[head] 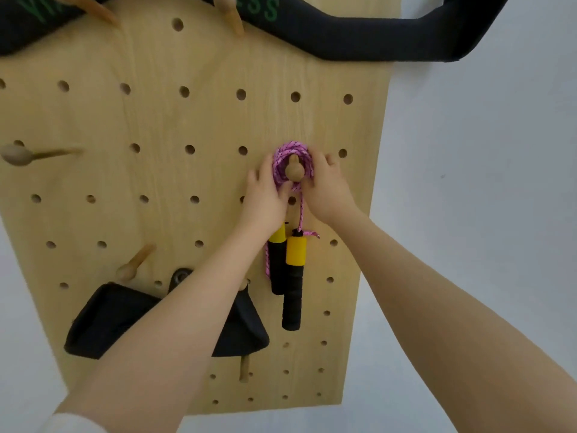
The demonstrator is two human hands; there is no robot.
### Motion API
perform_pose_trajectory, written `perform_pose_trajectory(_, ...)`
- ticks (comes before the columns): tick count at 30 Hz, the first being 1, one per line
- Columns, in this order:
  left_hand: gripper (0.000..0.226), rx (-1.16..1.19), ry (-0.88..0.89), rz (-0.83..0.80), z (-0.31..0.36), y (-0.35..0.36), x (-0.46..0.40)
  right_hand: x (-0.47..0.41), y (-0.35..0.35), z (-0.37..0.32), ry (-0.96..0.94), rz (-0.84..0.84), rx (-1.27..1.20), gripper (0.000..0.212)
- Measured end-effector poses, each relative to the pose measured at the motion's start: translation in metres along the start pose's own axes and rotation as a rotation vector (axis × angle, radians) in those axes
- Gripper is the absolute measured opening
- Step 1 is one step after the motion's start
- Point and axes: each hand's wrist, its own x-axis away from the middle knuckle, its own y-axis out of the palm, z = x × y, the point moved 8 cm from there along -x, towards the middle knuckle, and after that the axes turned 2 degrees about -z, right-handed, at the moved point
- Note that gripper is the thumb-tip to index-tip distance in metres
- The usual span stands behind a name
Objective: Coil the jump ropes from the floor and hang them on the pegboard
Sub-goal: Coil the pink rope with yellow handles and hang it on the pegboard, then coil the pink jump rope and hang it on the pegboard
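forearms: two bare forearms reach up from the near edge toward the board; a bit of white sleeve shows at the near left corner.
left hand: fingers curled round the left side of the rope coil, thumb pressing its lower part.
right hand: fingers curled over the right side of the same coil, gripping it against the board.
rope: pink braided jump rope with dark flecks is wound in a small coil round a knob-ended light wooden peg, between the two hands, right of the board's middle.
handles: two yellow and black foam-wrapped handles hang side by side just below the hands, with a pink strand running down to them and a short loose end at their right.
board: pale wooden pegboard with rows of round holes on a white wall.
other pegs: more wooden pegs stick out at the far left, lower left and far top.
lower left: black fabric pad hangs on the board, partly behind the left forearm.
top: thick black padded bar with green lettering lies across the far pegs.
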Motion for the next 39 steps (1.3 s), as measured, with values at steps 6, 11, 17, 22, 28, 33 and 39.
perform_pose_trajectory(6, 0.069, -0.027, -0.074, -0.097, -0.028, -0.002, 0.058, 0.070, 0.017, 0.031, 0.158, 0.032, -0.110, 0.074)
perform_pose_trajectory(11, 0.040, -0.010, 0.237, 0.004, -0.001, 0.003, 0.115, 0.116, 0.017, 0.056, 0.210, -0.013, -0.040, 0.057)
perform_pose_trajectory(17, 0.019, 0.169, 0.148, -0.553, 0.001, 0.113, 0.198, 0.202, 0.004, 0.135, 0.364, -0.127, 0.092, 0.032)
perform_pose_trajectory(22, 0.019, 0.203, -0.027, -0.933, -0.010, 0.221, 0.268, 0.303, -0.022, 0.230, 0.587, -0.233, 0.165, 0.025)
perform_pose_trajectory(28, 0.019, 0.161, -0.076, -1.194, -0.004, 0.342, 0.335, 0.407, -0.069, 0.342, 0.862, -0.286, 0.194, 0.025)
perform_pose_trajectory(33, 0.020, 0.110, -0.108, -1.345, 0.009, 0.459, 0.369, 0.469, -0.104, 0.449, 1.018, -0.363, 0.173, 0.024)
perform_pose_trajectory(39, 0.016, 0.049, -0.231, -1.393, -0.003, 0.620, 0.407, 0.539, -0.124, 0.597, 1.227, -0.376, 0.103, 0.023)
